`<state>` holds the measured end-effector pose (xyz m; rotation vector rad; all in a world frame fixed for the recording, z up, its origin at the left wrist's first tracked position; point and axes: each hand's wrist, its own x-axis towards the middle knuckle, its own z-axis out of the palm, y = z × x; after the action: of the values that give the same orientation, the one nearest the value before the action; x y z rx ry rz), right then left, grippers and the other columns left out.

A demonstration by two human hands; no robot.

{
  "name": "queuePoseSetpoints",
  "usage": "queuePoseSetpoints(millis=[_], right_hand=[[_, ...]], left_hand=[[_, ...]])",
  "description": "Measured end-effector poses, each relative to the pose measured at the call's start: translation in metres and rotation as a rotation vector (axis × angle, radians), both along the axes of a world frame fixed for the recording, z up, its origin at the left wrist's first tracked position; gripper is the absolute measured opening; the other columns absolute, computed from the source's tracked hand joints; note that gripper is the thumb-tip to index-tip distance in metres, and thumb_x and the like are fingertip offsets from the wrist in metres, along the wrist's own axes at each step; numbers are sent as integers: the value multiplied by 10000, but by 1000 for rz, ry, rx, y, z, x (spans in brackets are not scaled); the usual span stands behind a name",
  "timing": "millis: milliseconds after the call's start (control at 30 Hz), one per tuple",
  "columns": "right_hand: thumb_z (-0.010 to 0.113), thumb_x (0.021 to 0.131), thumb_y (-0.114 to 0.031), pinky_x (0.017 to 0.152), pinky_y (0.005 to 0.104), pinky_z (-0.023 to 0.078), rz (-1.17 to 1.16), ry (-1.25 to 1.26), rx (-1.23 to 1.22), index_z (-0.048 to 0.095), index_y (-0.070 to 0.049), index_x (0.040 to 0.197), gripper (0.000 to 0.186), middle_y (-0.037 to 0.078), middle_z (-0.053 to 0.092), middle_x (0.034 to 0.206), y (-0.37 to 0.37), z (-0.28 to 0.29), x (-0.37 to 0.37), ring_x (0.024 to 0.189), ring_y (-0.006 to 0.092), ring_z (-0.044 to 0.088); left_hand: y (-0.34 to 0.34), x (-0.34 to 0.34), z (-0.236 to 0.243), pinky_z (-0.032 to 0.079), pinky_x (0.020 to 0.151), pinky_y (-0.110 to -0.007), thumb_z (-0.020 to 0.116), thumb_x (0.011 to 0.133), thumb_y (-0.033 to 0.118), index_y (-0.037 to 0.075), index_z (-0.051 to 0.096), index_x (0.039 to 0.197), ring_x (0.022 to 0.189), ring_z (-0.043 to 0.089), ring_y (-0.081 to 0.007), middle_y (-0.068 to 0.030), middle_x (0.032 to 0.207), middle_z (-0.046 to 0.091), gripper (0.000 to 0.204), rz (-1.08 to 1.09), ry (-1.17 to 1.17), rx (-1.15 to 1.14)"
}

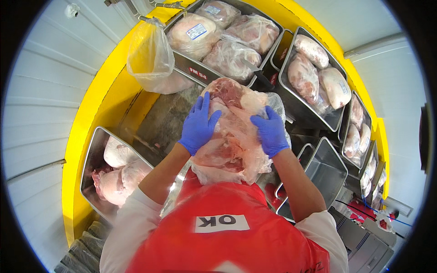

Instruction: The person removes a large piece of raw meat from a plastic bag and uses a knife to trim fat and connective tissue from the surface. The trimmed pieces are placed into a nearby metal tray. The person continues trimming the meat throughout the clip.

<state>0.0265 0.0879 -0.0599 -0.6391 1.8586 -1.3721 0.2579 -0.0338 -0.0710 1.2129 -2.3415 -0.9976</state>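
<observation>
A large slab of raw pink meat [232, 136], with clear plastic around its edges, is in front of me at the centre, above my red apron [227, 245]. My left hand [199, 123], in a blue glove, grips its left side, fingers pointing up along the surface. My right hand [269, 129], also gloved in blue, holds the right side with fingers bent against it. What supports the meat underneath is mostly hidden. Just beyond it, a black-handled knife [257, 73] lies at the edge of a steel bin of bagged meat [195, 36].
Steel bins of meat stand at the left [91, 173], upper right [309, 73] and far right [357, 127]. An empty steel bin [325, 179] sits beside my right arm. A plastic bag [150, 54] hangs under pipes by the yellow-edged wall [82, 123]. Hoses lie at lower right.
</observation>
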Motion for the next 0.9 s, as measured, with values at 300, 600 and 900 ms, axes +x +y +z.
queuePoseSetpoints(millis=[300,600,900], right_hand=[[789,819,-221,975,524,542,476,794,187,465,-101,1435,706,244,523,1451,21,27,-58,1229,440,607],[635,906,-197,867,537,553,1001,1121,-231,631,-144,1179,278,164,675,1197,-49,-6,-61,1113,431,656],[643,910,-247,755,539,526,732,465,-212,644,-124,958,132,191,691,921,79,-3,-28,845,421,682]], left_hand=[[54,-33,39,239,1212,-673,708,900,438,176,377,1627,1513,315,-498,-151,1675,350,841,-274,-198,-350],[70,-44,14,391,1163,-522,688,880,70,95,755,1130,1329,536,-426,-117,1309,675,260,-94,-90,-344],[153,-46,29,538,949,-326,686,1011,234,35,726,1150,1077,679,-193,-75,1148,729,246,619,373,236]])
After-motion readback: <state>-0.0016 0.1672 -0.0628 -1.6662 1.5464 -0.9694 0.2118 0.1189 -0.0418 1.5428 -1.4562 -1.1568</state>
